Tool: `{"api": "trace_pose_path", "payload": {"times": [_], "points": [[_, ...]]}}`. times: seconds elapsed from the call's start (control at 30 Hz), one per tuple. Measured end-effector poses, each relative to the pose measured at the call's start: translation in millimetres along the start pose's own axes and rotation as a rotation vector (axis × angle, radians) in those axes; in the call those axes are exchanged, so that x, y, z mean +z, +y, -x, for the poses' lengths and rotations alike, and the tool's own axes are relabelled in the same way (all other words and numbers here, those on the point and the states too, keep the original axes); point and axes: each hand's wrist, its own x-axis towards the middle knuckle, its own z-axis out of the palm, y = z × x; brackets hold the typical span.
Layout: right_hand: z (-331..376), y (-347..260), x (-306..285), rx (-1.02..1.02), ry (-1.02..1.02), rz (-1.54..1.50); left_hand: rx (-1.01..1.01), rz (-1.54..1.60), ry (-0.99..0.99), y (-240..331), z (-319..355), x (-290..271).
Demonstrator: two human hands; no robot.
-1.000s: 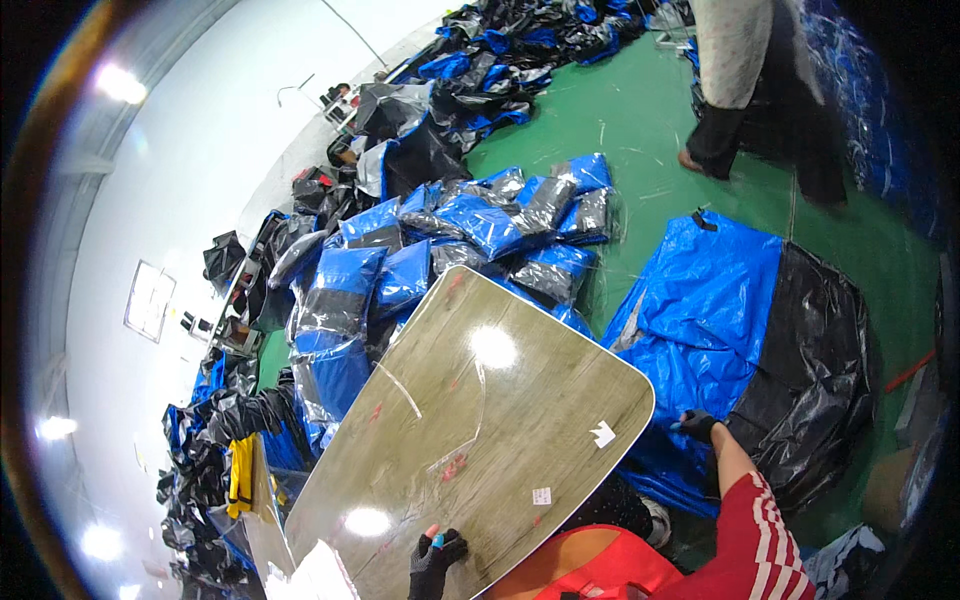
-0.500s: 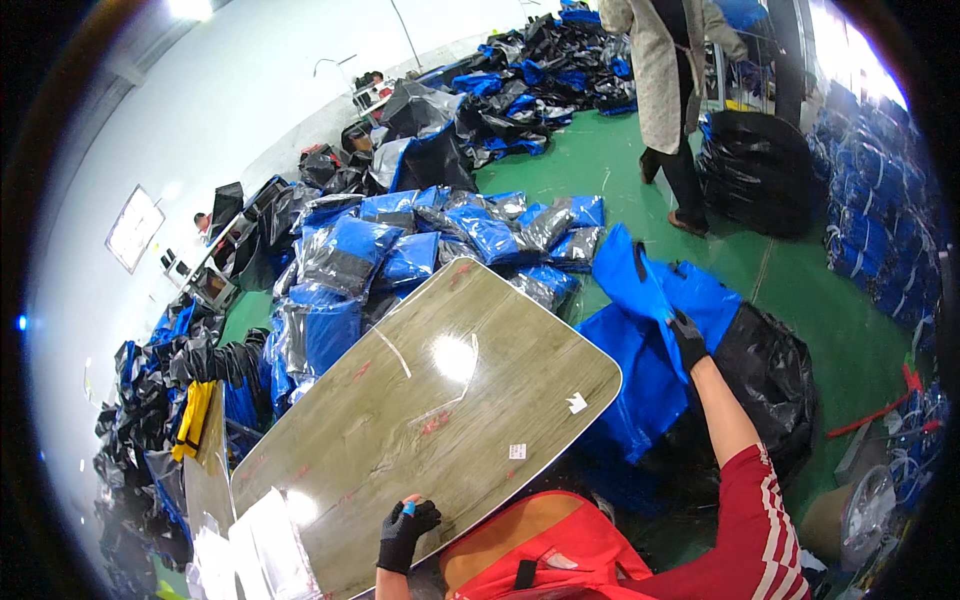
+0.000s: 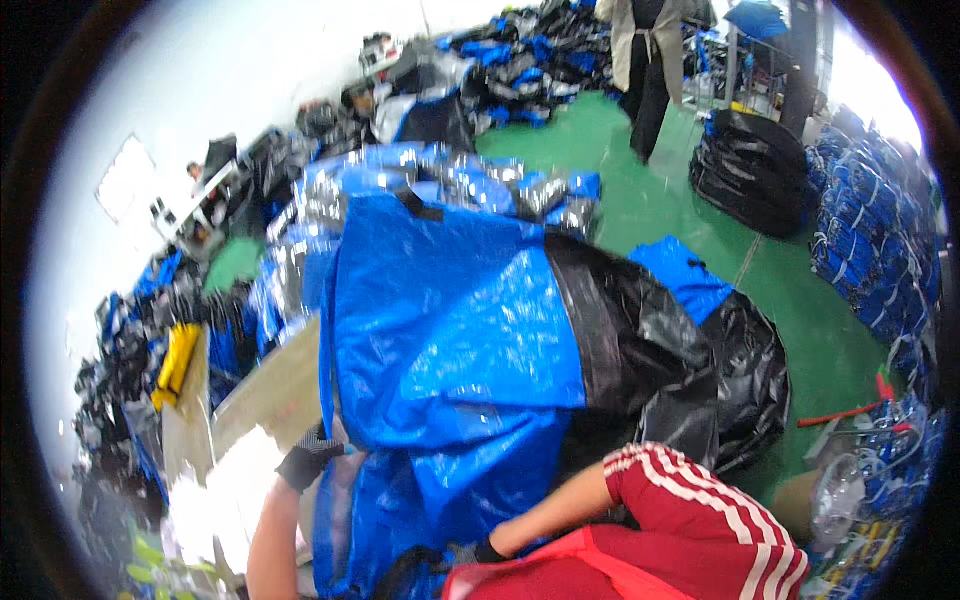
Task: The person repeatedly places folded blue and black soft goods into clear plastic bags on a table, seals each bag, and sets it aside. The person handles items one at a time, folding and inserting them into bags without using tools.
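Observation:
A large blue and black tarpaulin bag (image 3: 460, 350) lies spread over the table (image 3: 270, 385) in front of me, its blue part to the left and its black part trailing to the right. My left hand (image 3: 310, 460), in a dark glove, is closed at the bag's left edge, fingertips against the fabric. My right hand (image 3: 488, 552), also gloved, is low by my body at the bag's near edge. Dark folds hide its fingers. Clear plastic sheets (image 3: 225, 500) lie on the table's near left corner, bright with glare.
Another blue and black bag (image 3: 745, 370) lies on the floor at right. Packed blue bags (image 3: 400, 170) are heaped beyond the table. A black bundle (image 3: 750, 170) and tied blue bales (image 3: 870, 240) stand at right. A person (image 3: 648, 70) stands at the far side.
The blue and black bag has come from the right onto the table. My right hand has moved in toward my body, my left to the bag's edge. The other person has moved farther off.

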Motion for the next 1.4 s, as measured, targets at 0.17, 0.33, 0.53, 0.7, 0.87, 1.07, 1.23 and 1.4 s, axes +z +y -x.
{"api": "trace_pose_path", "payload": {"times": [0.17, 0.33, 0.53, 0.7, 0.87, 1.07, 1.23, 1.4], "points": [[101.5, 50.1, -72.9, -0.085, 0.849, 0.017, -0.160, -0.230, 0.357, -87.7, 62.7, 35.3], [341.8, 149.9, -107.2, 0.732, 1.659, 0.291, 0.233, -0.808, 0.679, -123.7, 79.9, 66.3], [518.6, 196.5, 143.3, 2.127, 1.407, -0.042, -0.125, -0.564, 0.198, -82.1, -10.0, 80.4], [499.8, 199.3, 218.4, 2.138, 1.531, -0.322, 0.490, 0.109, 0.030, -78.4, -101.6, 109.2], [497.1, 157.6, 85.8, 1.611, 1.901, 0.668, 0.442, 0.209, 0.413, -111.1, -136.8, 108.7], [469.0, 134.7, -87.1, 1.223, 1.912, 0.560, 0.203, 0.687, 0.404, -85.1, -116.3, 46.4], [447.7, 187.4, -158.9, 1.186, 1.775, 0.731, 0.371, -0.017, 1.007, -102.6, -57.8, -55.2], [402.8, 253.3, -210.7, 1.462, 1.683, 0.084, -0.073, -0.272, 0.896, -186.8, -13.6, -80.3]]}}
